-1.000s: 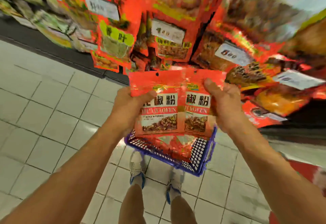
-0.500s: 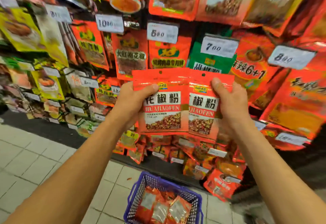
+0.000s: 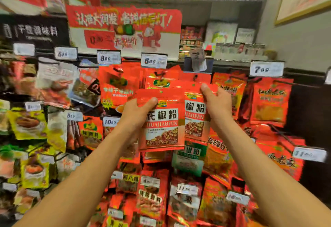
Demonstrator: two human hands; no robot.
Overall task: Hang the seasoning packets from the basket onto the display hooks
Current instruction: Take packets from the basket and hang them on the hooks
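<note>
Before the display wall: two red seasoning packets (image 3: 162,119), overlapping.
Your left hand (image 3: 136,114) and right hand (image 3: 217,104) pinch their top corners; hanging packets (image 3: 270,101) and price tags (image 3: 154,60) crowd behind.

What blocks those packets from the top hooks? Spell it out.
Nothing separate shows. The left hand and right hand hold the packets against full hung packets under the price tag; the hook tips are hidden.

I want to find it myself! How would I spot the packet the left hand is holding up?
Find the big red banner atop the wall of hanging packets, then drop to the 680 price tag. Below it, the left hand grips the front seasoning packet. Unlike its half-hidden twin in the right hand, its white label reads HUAJIAOFEN in full.
</note>
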